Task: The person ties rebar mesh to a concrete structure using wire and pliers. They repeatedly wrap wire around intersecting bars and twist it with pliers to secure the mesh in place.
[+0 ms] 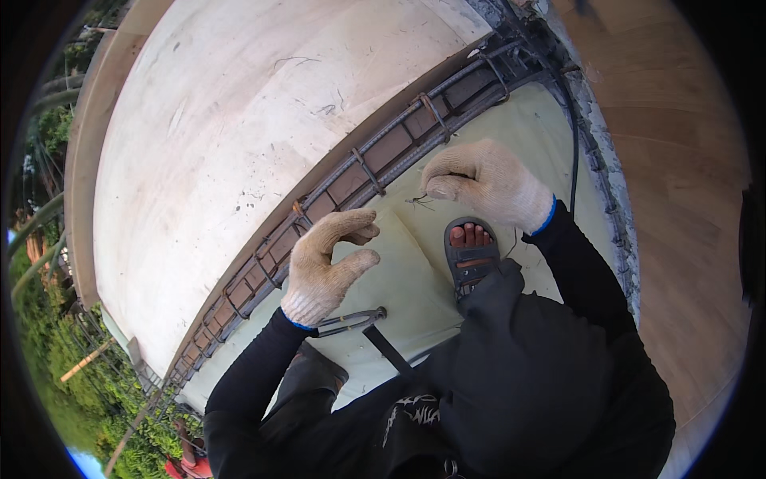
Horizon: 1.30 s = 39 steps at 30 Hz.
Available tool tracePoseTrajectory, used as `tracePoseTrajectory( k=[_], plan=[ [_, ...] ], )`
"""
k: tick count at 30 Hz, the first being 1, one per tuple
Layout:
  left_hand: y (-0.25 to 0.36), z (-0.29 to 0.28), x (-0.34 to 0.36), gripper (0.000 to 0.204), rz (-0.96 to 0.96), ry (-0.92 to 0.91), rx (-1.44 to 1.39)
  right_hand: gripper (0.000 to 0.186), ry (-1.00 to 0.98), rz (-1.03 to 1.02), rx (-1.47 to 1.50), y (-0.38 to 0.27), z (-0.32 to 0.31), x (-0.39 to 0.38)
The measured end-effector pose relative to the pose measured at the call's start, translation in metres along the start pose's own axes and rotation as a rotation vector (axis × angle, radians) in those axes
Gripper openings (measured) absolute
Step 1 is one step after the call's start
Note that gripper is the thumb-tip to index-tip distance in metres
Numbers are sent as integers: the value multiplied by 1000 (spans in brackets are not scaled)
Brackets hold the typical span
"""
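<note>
The left hand (327, 259), in a cream glove, is wide apart: the thumb sticks out on one side, the fingers bend on the other, and there is just air in between. It holds nothing. The right hand (487, 182), in the same kind of glove, is curled up, with its thumb and fingers close to each other. Some thin dark wires (419, 201) poke out just by its thumb tip. I cannot tell if the tips are pressed tight on them, or how many there are. Both hands are up over the near side of a long cage of steel bars (367, 172), which runs slanting between a big whitish board (239, 144) and a pale green sheet (411, 247). I cannot tell if the left fingers touch the bars. A pair of pincers (351, 322) lies just beside the left wrist, with its round head pointing away from that arm. One foot in a dark sandal (471, 254) is on the green sheet, below the right hand. Far down on the left, a person in red (195, 465) is near green leaves (60, 319).
</note>
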<state>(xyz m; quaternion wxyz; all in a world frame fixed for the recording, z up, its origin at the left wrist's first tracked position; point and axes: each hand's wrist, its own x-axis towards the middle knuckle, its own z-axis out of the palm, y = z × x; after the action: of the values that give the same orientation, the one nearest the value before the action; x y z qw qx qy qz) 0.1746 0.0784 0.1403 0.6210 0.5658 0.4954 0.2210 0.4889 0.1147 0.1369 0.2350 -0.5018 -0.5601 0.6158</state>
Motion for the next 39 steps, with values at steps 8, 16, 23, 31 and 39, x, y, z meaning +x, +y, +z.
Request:
tracePoseTrajectory(
  k=[8,16,23,31,39],
  plan=[
    [-22,73,28,43,-71,287,-463,21,-182,48,172,22,7,19],
    [-26,105,41,25,2,487,-240,25,-41,51,142,41,13,9],
    [-61,121,31,20,190,683,113,30,-100,362,591,62,57,0],
    [-90,128,30,25,408,785,192,27,-155,208,235,88,71,2],
    [-83,120,0,27,260,648,-152,22,-417,257,37,50,37,28]
  ],
)
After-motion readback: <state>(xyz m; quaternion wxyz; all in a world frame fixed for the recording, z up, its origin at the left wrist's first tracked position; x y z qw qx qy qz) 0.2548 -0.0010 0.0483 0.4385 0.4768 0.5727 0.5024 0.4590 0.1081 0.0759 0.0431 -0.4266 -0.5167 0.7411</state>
